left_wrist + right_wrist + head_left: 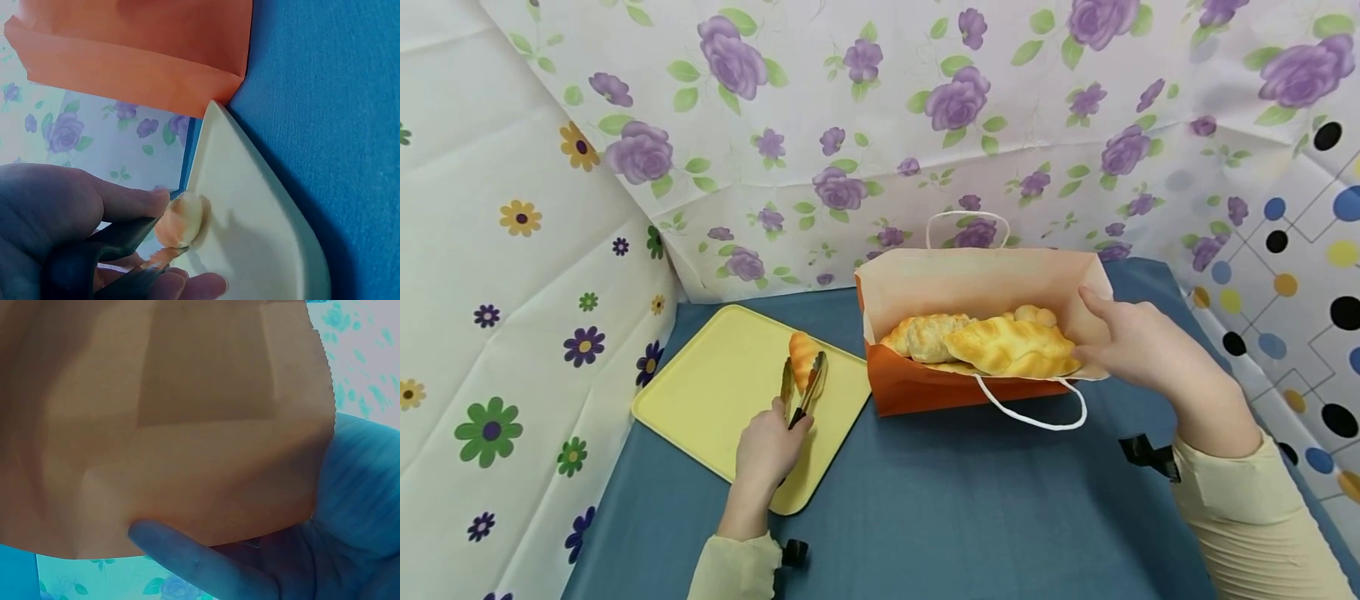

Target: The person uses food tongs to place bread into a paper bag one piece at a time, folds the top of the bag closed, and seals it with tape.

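My left hand grips a pair of tongs over the yellow tray. Between the tong tips is a small golden bread roll, near the tray's far right side. In the left wrist view the bread roll shows pale at one end, with its shadow on the tray. My right hand holds the right side of an orange paper bag by its rim. Up close in the right wrist view, a digit lies over the edge of the paper bag. Several breads fill the bag's wide mouth.
The bag has white handles, one standing up at the back and one drooping over the front. The tray's right corner meets the bag. A blue cloth covers the table, and patterned sheets enclose the back and sides.
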`<state>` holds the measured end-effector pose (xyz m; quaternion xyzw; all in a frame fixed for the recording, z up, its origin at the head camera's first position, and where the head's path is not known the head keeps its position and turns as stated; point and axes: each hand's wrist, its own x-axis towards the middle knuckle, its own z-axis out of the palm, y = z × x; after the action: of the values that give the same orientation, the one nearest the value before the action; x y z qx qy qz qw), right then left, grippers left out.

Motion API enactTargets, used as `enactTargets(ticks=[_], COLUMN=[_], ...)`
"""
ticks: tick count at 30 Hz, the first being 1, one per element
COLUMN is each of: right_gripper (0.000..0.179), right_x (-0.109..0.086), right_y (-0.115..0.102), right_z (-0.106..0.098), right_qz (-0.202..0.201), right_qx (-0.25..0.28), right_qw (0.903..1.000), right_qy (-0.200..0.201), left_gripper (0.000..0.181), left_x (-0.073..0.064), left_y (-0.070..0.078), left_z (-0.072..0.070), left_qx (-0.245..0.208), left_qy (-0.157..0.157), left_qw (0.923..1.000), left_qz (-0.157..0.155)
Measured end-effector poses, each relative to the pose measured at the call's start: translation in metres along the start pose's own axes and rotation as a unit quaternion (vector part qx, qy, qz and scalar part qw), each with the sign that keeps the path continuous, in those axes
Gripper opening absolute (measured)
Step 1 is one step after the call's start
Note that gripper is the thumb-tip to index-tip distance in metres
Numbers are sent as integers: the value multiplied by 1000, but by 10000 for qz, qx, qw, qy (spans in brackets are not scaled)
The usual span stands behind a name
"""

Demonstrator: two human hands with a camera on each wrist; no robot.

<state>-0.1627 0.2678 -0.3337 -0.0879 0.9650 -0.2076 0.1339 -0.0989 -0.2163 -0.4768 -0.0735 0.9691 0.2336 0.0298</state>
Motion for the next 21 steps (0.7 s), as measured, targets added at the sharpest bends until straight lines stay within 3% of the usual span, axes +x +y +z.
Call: enactTargets(ticks=[6,10,14,16,21], right_gripper=[99,100,99,99,99], right_x=[-1,-1,-1,-2,-2], right_y=[-1,0,1,1,0], right_z=[0,0,0,1,1], right_qz=[-27,7,-5,-22,-27], right_qx=[-30,-33,-3,-1,11], right_qw=[10000,10000,10000,10000,10000], right_qy=[15,-28,-12,4,15], left_gripper=[46,36,53,65,70], left_x=[0,-2,-3,-4,-7], left_y=[-6,-9,-12,-13,-11], left_z=[-4,-7,-11,-14,-23], left_qx=[-339,-1033,-1852,-2077,-2336], left_qy=[199,237,135,103,131], left_qw=[9992,9944,9825,9780,9721], left_qz=[74,29,-108,-156,-179])
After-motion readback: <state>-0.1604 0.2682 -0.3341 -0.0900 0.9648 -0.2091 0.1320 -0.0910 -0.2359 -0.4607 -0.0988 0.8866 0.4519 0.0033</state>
